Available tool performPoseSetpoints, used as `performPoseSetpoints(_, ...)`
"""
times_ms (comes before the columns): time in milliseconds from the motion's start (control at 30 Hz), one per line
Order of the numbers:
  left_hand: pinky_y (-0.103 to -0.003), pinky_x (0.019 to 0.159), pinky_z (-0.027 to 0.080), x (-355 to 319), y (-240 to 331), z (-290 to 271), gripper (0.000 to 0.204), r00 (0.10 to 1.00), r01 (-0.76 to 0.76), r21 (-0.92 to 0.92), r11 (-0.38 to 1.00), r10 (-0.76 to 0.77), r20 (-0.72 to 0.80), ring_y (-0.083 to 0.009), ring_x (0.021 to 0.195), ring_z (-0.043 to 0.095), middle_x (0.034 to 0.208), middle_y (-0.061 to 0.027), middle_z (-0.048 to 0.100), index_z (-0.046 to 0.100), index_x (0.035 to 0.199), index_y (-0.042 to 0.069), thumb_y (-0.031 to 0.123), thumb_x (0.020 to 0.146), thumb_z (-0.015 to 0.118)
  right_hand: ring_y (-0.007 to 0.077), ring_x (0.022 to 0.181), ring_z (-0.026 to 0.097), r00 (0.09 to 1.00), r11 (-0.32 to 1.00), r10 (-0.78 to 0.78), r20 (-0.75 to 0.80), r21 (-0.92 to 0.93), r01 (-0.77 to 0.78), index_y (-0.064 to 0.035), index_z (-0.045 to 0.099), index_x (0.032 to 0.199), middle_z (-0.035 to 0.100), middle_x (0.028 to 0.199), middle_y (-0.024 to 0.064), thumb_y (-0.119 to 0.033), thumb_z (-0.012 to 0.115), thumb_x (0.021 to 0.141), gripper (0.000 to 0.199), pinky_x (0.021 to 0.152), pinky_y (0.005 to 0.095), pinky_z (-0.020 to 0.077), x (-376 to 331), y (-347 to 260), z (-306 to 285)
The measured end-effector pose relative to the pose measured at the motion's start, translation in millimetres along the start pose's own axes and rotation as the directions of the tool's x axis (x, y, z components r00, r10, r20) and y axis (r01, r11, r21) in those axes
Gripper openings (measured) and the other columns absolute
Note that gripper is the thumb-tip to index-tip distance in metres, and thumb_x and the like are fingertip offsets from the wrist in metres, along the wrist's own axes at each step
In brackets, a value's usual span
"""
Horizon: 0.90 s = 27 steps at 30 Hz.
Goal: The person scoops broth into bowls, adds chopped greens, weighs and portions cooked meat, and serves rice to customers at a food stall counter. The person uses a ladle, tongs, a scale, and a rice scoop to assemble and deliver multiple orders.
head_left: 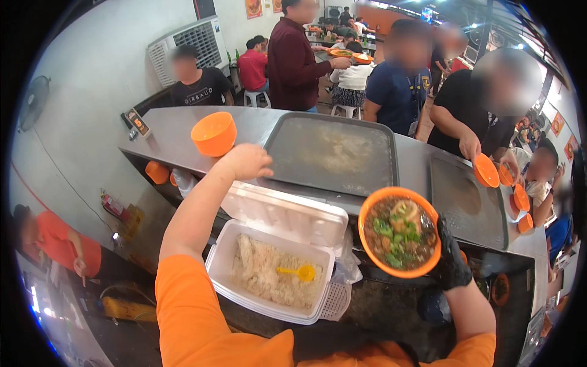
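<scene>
My right hand (pixel 454 257), in a black glove, grips the right side of an orange bowl of brown stew (pixel 385 244), topped with chopped green herbs and pale pieces. My bare left hand (pixel 247 162) reaches over the counter, its fingers loosely stretched and holding nothing. Just beyond it are stacked orange bowls (pixel 214 133), and a dark grey tray (pixel 281 131) lies to its right. Below my left forearm, a white cooler box (pixel 223 244) with its lid (pixel 284 211) raised holds cooked rice (pixel 263 275) and a yellow scoop (pixel 304 273).
The steel counter (pixel 177 119) runs across in front of me. At the right, a person's hand (pixel 469 147) holds an orange bowl (pixel 487 170) over a second tray (pixel 455 196). Several people stand or sit beyond the counter. A person in orange (pixel 64 238) is at the left.
</scene>
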<state>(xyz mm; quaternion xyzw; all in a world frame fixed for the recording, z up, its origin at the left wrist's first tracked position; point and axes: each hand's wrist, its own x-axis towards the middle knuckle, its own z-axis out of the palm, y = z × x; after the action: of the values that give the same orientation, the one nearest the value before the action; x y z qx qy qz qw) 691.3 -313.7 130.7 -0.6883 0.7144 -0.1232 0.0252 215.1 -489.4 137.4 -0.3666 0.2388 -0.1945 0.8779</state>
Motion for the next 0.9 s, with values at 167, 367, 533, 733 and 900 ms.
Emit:
performPoseSetpoints(167,-0.04,0.085,0.047,-38.5,24.9,-36.7,0.026,0.798,0.145,-0.342,0.928,-0.314,-0.514,-0.0317,0.096,0.06,0.102,-0.0103,0.065,0.066,0.105,0.006,0.027,0.091,0.058,0.0255,0.119,0.056,0.994,0.999,-0.011,0.106,-0.037,0.015,-0.0066,0.041,0.14,0.051,0.137,0.0131,-0.043,0.037,0.102,0.052,0.1,0.0412,0.0491,98.1,4.6,30.4)
performPoseSetpoints(367,-0.041,0.088,0.045,-157.7,100.5,-24.0,0.042,0.625,0.131,-0.603,0.787,-0.538,-0.566,-0.035,0.099,0.061,0.101,-0.0175,0.065,0.064,0.106,-0.001,0.035,0.097,0.045,0.0235,0.116,0.059,0.99,0.992,0.025,0.139,-0.127,-0.007,-0.0081,0.043,0.137,0.054,0.132,0.0131,-0.048,0.03,0.102,0.055,0.094,0.0418,0.0539,235.3,25.3,59.2)
performPoseSetpoints(533,-0.039,0.086,0.046,-258.4,196.6,19.2,0.063,0.414,0.452,-0.705,0.546,-0.829,-0.376,-0.0312,0.094,0.062,0.097,-0.017,0.066,0.065,0.102,-0.004,0.052,0.099,0.035,0.0216,0.107,0.064,0.985,0.954,0.054,0.162,-0.299,-0.003,-0.0102,0.045,0.135,0.061,0.124,0.0108,-0.052,0.029,0.101,0.056,0.083,0.0406,0.0576,345.8,46.8,68.3)
performPoseSetpoints(733,-0.036,0.089,0.046,-310.9,310.6,50.4,0.06,-0.148,0.419,-0.906,0.054,-0.981,-0.127,-0.024,0.097,0.063,0.102,-0.0128,0.066,0.063,0.106,-0.005,0.049,0.1,0.036,0.0215,0.111,0.06,0.964,0.938,-0.114,0.242,-0.294,0.185,-0.0093,0.046,0.136,0.059,0.127,0.0086,-0.048,0.032,0.102,0.053,0.091,0.0373,0.0523,454.9,73.0,63.4)
performPoseSetpoints(900,-0.035,0.091,0.046,-259.7,326.6,76.0,0.037,-0.077,0.539,-0.83,-0.146,-0.989,0.124,-0.0235,0.097,0.063,0.103,-0.0122,0.066,0.064,0.108,-0.001,0.03,0.099,0.046,0.02,0.086,0.064,0.997,0.825,0.034,0.065,-0.565,0.008,-0.0131,0.056,0.125,0.066,0.108,0.0063,-0.055,0.044,0.097,0.052,0.067,0.0445,0.0539,482.2,66.5,64.1)
